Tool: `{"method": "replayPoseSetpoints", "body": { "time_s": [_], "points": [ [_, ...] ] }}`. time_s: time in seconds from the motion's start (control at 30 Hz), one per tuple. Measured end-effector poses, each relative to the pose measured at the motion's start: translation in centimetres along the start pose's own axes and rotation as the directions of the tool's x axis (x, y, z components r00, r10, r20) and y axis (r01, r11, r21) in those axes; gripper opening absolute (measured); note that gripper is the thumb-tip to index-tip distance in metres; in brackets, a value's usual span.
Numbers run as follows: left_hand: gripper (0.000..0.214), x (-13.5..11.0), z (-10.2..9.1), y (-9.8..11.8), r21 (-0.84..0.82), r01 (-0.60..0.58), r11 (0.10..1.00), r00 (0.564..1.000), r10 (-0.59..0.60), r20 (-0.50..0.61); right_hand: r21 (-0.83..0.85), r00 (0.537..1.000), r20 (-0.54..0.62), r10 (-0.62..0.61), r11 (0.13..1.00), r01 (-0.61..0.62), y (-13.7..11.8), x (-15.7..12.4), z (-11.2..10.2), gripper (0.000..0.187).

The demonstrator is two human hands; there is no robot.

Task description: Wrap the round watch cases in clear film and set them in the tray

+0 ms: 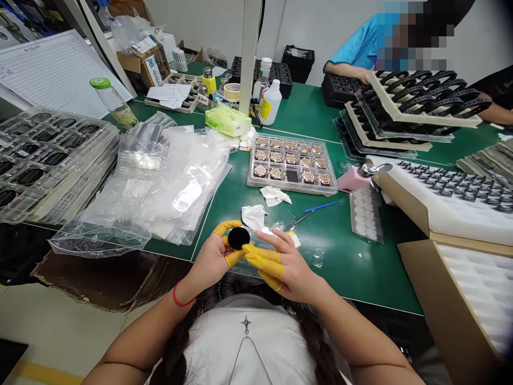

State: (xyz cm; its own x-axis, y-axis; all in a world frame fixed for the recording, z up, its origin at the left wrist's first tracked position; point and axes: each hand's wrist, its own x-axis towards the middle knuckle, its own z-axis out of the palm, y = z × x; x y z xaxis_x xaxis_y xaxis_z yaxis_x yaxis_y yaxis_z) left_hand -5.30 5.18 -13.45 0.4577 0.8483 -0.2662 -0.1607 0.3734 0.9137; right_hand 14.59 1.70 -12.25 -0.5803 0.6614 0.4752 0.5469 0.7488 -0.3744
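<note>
My left hand (pixel 212 256), with yellow finger cots, grips a round black disc (pixel 238 238) resembling a watch glass by its edge. At the disc's lower right, my right hand (pixel 286 262) has its yellow-covered fingers pressed together, touching the rim; its uncovered fingers reach out above. Whether those pressed fingers hold anything else is hidden. Crumpled white tissues (pixel 254 217) lie just beyond the hands. Tweezers (pixel 296 221) and a thin blue stick (pixel 320 207) rest nearby on the green table (pixel 340 267). Farther back stands a clear tray (pixel 292 188) of round rose-gold watch parts.
Plastic bags (pixel 180 182) and stacked clear trays (pixel 52 160) fill the left. A pink pump bottle (pixel 355 179), a white dot sheet (pixel 365 216) and foam-lined cartons (pixel 452 299) stand right. Across the table, a person in a blue sleeve (pixel 352 48) works beside black-strap trays (pixel 425 101).
</note>
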Motion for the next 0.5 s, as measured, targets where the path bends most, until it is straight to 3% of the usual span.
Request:
{"method": "replayPoseSetpoints", "body": {
  "time_s": [0.07,0.13,0.3,0.4,0.5],
  "points": [
    [0.058,0.0,0.1,-0.1,0.018,-0.002,1.0,1.0,0.001,0.016,-0.013,0.997,0.067,-0.027,1.0,0.028,0.3,0.5,0.6,0.045],
    [0.056,-0.1,0.2,-0.3,0.025,0.014,1.0,1.0,-0.015,0.019,-0.036,0.997,0.072,0.032,0.999,-0.029,1.3,0.6,1.2,0.045],
    [0.055,0.0,-0.2,0.0,0.001,0.032,0.999,0.999,-0.032,-0.019,-0.036,0.96,-0.07,0.272,0.961,-0.275,3.0,-0.3,0.8,0.046],
    [0.057,0.2,-0.8,0.4,-0.001,-0.054,0.999,0.991,0.054,-0.119,0.002,0.962,-0.157,0.224,0.974,-0.227,2.5,-1.3,0.1,0.054],
    [0.056,0.5,-1.4,0.7,0.006,-0.156,0.988,0.97,0.154,-0.189,0.018,0.981,-0.111,0.158,0.987,-0.157,1.9,-2.0,0.2,0.065]
  ]
}}
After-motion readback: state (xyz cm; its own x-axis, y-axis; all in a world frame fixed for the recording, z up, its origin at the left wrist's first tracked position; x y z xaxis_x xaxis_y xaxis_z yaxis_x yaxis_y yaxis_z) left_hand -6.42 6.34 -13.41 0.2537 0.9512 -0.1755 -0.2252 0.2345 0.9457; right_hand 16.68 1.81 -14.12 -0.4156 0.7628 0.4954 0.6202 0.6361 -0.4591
